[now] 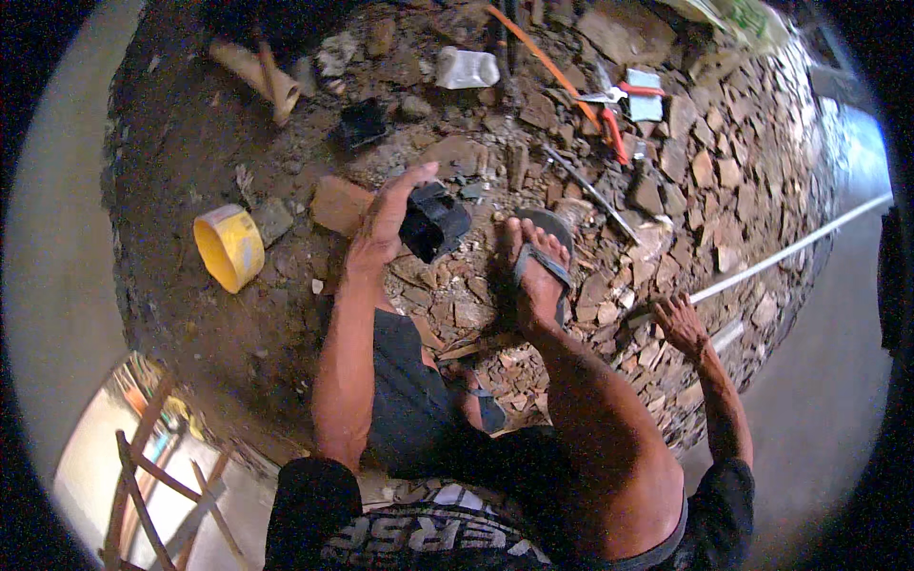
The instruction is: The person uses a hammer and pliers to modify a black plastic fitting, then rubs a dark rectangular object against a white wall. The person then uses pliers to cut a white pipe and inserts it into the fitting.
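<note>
Left grip (388,211) touches a black box (434,225), right grip (682,325) a white rod (792,251).

Viewed from my remote post, a slightly glossy black plastic box (440,214) and smooth white, plastic-looking pipe (795,247) contrast with rough, matt rubble (705,169) and a smooth yellow plastic ring (229,251).

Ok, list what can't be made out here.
All in head view:
Left hand, at the black, boxy plastic piece: some fingers, hidden by the hand itself.
Right hand: palm, hidden by its back.
Long, thin white pipe: far end, lost at the dark fisheye rim.
White-and-green plastic sack: upper part, cut off by the top edge.
</note>
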Demonstrator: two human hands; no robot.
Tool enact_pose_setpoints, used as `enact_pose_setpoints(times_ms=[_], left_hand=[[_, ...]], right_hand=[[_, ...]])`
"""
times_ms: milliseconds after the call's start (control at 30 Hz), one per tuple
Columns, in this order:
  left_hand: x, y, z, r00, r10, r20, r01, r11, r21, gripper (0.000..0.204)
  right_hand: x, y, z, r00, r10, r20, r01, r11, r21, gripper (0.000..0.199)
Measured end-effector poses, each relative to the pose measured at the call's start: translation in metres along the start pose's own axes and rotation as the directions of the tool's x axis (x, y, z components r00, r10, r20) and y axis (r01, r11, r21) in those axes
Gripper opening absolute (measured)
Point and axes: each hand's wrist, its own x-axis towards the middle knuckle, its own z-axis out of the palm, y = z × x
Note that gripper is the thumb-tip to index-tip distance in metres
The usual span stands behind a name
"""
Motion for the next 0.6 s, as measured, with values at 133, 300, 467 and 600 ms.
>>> enact_pose_setpoints(times_ms=[133, 300, 467, 600], left_hand=[[-0.023, 0.022, 0.001, 0.999, 0.025, 0.031, -0.035, 0.921, 0.389, 0.044], [-0.029, 0.018, -0.012, 0.972, 0.219, 0.090, -0.219, 0.684, 0.696, 0.060], [-0.026, 0.019, -0.004, 0.947, 0.289, 0.137, -0.278, 0.534, 0.798, 0.064], [-0.038, 0.024, -0.014, 0.962, 0.263, 0.074, -0.221, 0.592, 0.775, 0.065]], right_hand=[[0.042, -0.002, -0.069, 0.993, -0.016, 0.116, 0.016, 1.000, 0.003, 0.055], [0.105, -0.096, -0.243, 0.975, -0.219, -0.050, 0.219, 0.976, 0.001, 0.070], [0.154, -0.164, -0.303, 0.917, -0.251, -0.311, 0.279, 0.959, 0.049, 0.065], [0.180, -0.188, -0.313, 0.797, -0.311, -0.518, 0.353, 0.935, -0.017, 0.055]])
